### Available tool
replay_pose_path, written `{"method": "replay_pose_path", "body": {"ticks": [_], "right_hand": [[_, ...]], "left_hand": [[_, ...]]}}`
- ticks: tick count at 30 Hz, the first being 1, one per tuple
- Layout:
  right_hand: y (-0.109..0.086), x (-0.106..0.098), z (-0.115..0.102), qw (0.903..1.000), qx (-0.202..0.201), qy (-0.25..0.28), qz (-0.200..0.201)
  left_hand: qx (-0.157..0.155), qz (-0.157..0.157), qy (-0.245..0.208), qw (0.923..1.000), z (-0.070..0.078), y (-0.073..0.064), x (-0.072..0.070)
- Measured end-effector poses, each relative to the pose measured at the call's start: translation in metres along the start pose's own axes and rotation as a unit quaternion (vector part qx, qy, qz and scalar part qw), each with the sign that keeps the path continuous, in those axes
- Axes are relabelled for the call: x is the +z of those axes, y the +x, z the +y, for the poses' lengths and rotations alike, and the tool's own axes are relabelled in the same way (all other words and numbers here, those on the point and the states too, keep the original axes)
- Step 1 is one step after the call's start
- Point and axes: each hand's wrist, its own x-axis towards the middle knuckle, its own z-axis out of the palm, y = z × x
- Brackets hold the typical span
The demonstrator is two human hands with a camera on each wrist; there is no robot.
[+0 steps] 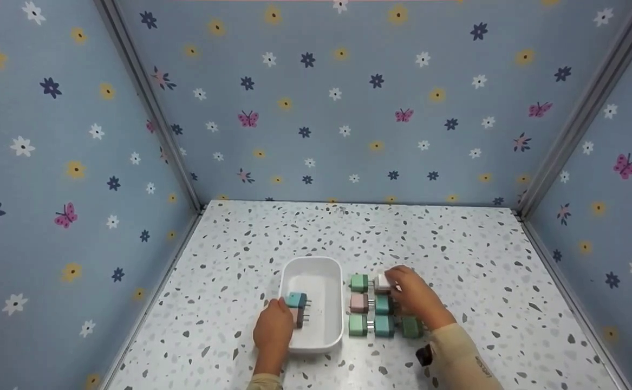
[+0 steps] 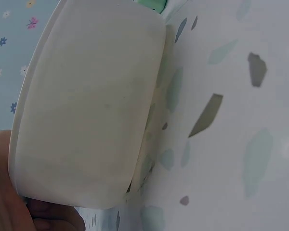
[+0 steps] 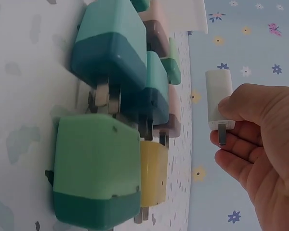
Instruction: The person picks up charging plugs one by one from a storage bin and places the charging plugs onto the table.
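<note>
In the head view my left hand (image 1: 274, 330) grips the left side of a white plastic box (image 1: 324, 325). A blue plug charger (image 1: 296, 299) and a pink one (image 1: 298, 317) lie in the box beside my fingers. The left wrist view shows the box's outer wall (image 2: 91, 106) with my left hand (image 2: 9, 192) at its edge. My right hand (image 1: 416, 295) pinches a white plug charger (image 3: 217, 94) between thumb and fingers, at the far side of the charger group. Its metal prong (image 3: 222, 134) shows in the right wrist view.
Right of the box, several two-tone plug chargers stand in rows, among them a light green one (image 1: 357, 325), a teal one (image 1: 384, 326), a pink one (image 1: 358, 303), a dark green one (image 1: 412, 326) and a yellow one (image 3: 154, 173). Flowered panels (image 1: 337, 151) enclose the speckled table (image 1: 229, 238).
</note>
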Motion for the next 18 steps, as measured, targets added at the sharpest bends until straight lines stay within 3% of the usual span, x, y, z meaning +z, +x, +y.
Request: {"method": "replay_pose_path", "body": {"ticks": [7, 18], "right_hand": [[0.003, 0.000, 0.006, 0.9993, -0.019, -0.014, 0.029], [0.004, -0.001, 0.022, 0.9995, 0.022, 0.004, 0.023]], "left_hand": [[0.018, 0.025, -0.002, 0.9995, -0.002, 0.000, 0.001], [0.010, 0.018, 0.001, 0.9998, -0.001, 0.000, 0.003]]}}
